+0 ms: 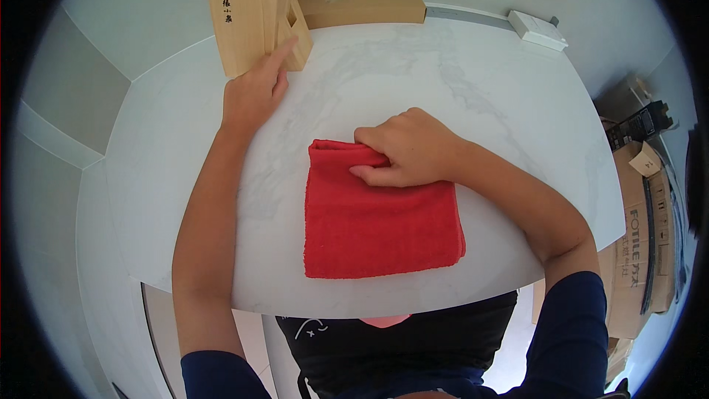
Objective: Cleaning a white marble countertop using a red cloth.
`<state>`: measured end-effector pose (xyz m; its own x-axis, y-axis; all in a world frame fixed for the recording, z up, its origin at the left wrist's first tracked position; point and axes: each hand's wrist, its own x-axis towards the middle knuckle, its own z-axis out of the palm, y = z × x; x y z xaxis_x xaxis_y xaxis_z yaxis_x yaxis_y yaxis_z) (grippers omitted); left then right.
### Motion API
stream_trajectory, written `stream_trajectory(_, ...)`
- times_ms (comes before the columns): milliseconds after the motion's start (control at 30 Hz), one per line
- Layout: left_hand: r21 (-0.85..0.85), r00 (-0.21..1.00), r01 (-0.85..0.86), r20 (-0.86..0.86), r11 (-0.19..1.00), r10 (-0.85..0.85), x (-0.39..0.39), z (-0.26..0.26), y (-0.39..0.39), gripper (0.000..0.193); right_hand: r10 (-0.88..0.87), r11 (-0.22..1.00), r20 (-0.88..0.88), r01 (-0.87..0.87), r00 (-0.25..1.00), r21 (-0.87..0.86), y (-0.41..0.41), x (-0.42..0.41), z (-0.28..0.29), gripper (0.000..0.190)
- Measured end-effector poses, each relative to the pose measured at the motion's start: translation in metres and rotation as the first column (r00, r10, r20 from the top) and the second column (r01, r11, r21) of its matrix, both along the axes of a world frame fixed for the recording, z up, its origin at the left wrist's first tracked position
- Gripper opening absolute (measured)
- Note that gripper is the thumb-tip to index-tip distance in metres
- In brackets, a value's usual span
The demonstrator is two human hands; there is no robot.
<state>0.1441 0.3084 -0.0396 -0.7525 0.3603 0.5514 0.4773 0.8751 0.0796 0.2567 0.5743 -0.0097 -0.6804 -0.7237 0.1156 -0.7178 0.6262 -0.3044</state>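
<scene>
A red cloth (pixel 376 227) lies folded on the white marble-patterned tabletop (pixel 498 111) in front of me. My right hand (pixel 407 149) grips its far folded edge, fingers curled over the fold and thumb on the near side. At the upper left stands a pale wooden knife block (pixel 246 22) with dark writing on its side. My left hand (pixel 255 88) is against the block's near lower part, its index finger stretched along the face by an opening and its thumb apart. Part of the contact is hidden under that hand.
A long brown cardboard box (pixel 363 6) lies by the back wall, right of the block. Farther right sits a small white box (pixel 537 30). Cardboard cartons (pixel 637 244) are stacked beyond the table's right edge. The table's curved front edge is close to my body.
</scene>
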Motion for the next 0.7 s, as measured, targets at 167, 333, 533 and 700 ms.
stream_trajectory(167,-0.127,0.993,-0.034,0.109,0.991,0.048,0.000,-0.002,0.001,0.037,-0.173,0.984,0.022,0.171,0.985,0.057,0.022,-0.029,-0.001,0.050)
stream_trajectory(333,-0.168,0.993,0.044,0.117,0.985,-0.025,0.001,0.000,0.000,0.026,-0.388,0.920,-0.101,0.392,0.916,0.021,0.084,-0.071,-0.008,0.056)
stream_trajectory(533,-0.110,0.996,0.073,0.052,0.991,-0.067,-0.008,-0.010,-0.008,0.022,-0.722,0.689,-0.113,0.724,0.682,-0.028,0.094,-0.078,-0.012,0.054)
stream_trajectory(700,-0.090,0.997,-0.062,0.047,0.994,0.066,-0.004,-0.004,-0.008,0.030,-0.545,0.828,-0.193,0.560,0.816,0.027,0.078,-0.069,-0.009,0.047)
